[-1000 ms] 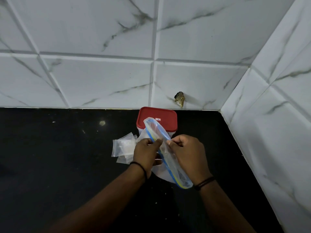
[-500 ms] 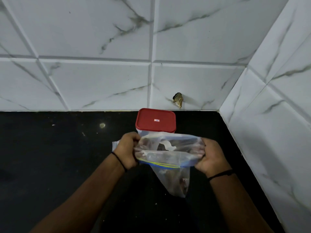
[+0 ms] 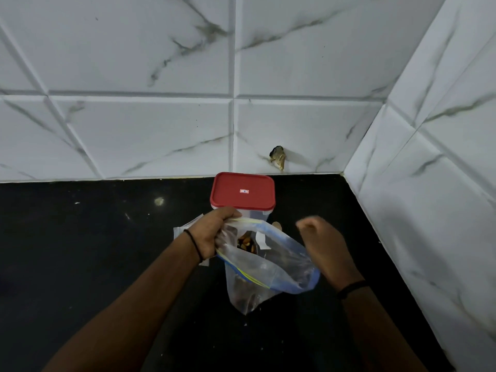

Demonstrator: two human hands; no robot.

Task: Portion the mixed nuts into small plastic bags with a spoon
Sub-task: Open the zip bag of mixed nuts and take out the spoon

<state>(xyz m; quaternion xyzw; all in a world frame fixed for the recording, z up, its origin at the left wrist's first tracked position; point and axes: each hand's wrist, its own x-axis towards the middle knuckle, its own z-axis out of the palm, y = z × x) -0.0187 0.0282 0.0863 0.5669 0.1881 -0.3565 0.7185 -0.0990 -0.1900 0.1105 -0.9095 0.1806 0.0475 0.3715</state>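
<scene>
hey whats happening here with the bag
A person is working at a black counter in a tiled corner. The left hand grips one side of the mouth of a clear zip bag, which hangs open with mixed nuts showing inside. The right hand is off the bag, fingers loosely curled and holding nothing. Behind stands a container with a red lid, lid on, and a few small plastic bags lie beside the left wrist. No spoon is in view.
</scene>
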